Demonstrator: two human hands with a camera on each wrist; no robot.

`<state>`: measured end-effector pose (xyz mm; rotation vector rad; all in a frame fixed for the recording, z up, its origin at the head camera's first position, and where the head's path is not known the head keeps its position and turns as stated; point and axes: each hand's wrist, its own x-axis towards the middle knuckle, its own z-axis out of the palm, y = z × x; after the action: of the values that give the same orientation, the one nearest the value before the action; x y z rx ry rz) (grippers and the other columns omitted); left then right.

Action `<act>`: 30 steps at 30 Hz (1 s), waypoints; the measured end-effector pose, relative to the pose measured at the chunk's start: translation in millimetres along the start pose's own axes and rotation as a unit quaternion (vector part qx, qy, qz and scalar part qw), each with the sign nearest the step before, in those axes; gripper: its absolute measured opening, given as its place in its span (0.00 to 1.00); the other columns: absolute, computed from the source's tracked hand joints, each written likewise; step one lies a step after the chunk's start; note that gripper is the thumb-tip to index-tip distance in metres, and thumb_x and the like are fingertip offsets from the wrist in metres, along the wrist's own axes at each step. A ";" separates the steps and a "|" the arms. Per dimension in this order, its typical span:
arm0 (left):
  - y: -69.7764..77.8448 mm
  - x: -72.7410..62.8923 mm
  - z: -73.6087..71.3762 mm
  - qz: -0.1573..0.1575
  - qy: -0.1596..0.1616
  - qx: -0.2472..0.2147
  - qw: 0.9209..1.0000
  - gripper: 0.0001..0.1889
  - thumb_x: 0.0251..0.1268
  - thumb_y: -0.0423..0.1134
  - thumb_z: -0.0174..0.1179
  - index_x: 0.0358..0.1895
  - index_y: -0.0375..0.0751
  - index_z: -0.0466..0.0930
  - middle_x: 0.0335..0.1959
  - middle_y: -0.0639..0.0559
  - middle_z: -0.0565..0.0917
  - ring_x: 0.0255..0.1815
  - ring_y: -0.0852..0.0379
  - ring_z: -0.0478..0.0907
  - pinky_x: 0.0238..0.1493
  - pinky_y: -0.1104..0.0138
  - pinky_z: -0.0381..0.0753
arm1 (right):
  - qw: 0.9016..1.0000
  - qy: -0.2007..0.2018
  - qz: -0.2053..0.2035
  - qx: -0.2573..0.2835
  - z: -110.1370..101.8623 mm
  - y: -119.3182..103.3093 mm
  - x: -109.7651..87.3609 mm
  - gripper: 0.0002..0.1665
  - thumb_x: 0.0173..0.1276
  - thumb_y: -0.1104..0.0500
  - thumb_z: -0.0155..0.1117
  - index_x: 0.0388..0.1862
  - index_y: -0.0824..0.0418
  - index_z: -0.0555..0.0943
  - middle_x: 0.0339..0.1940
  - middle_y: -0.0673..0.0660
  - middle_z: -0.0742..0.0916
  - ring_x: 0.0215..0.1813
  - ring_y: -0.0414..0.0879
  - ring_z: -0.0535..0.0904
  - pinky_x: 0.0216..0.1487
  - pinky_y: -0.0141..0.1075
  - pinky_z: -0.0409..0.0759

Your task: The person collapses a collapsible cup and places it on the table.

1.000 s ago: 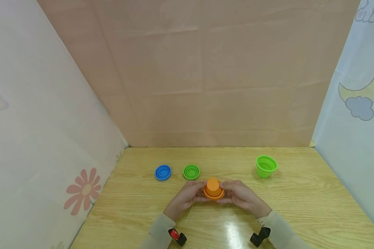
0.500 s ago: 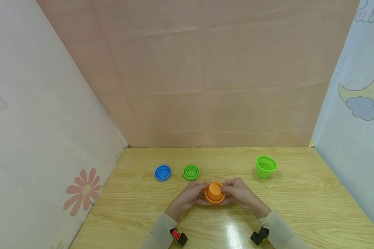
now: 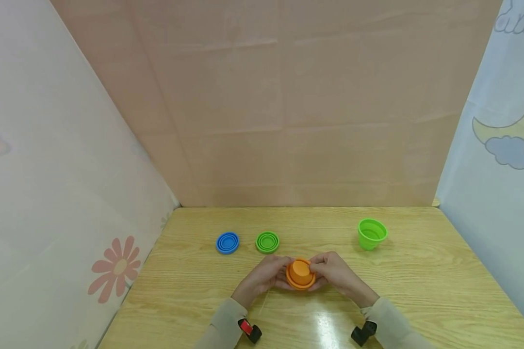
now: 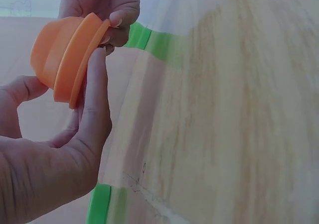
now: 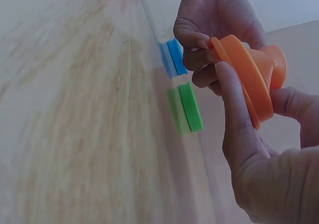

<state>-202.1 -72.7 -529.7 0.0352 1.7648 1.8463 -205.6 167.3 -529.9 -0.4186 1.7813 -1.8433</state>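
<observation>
Both hands hold an orange collapsible cup (image 3: 301, 272) above the table, its base turned up toward the head camera and its rim facing down and toward the body. My left hand (image 3: 268, 274) grips the cup's left side, thumb on the outer wall and fingers under the rim. On the other side my right hand (image 3: 335, 272) pinches it the same way, its thumb pressing beside the raised base. Seen from the right wrist, the orange cup (image 5: 249, 77) has a partly folded, uneven wall. The inside of the cup is hidden.
Behind the hands, a flattened blue collapsible cup (image 3: 227, 242) and a flattened green one (image 3: 267, 242) lie on the wooden table (image 3: 192, 291). An expanded lime-green cup (image 3: 372, 233) stands at the back right. Walls enclose the table's back and sides.
The orange cup has come slightly down toward the body and tipped, and its raised middle stands lower within the rim. Both hands keep their hold; the other cups stay put.
</observation>
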 end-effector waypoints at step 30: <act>-10.4 2.8 9.8 0.029 0.049 -0.033 0.998 0.15 0.77 0.38 0.57 0.53 0.29 0.84 0.51 0.44 0.86 0.43 0.56 0.86 0.49 0.60 0.93 | 0.998 0.044 0.031 0.035 -1.0 1.1 3.7 0.15 0.78 0.66 0.52 0.49 0.78 0.81 0.45 0.60 0.88 0.40 0.48 0.90 0.43 0.42 0.94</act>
<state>-196.5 -63.1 -539.1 -0.0319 1.7840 1.9777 -209.0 166.0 -531.6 -0.2553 1.7598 -1.9009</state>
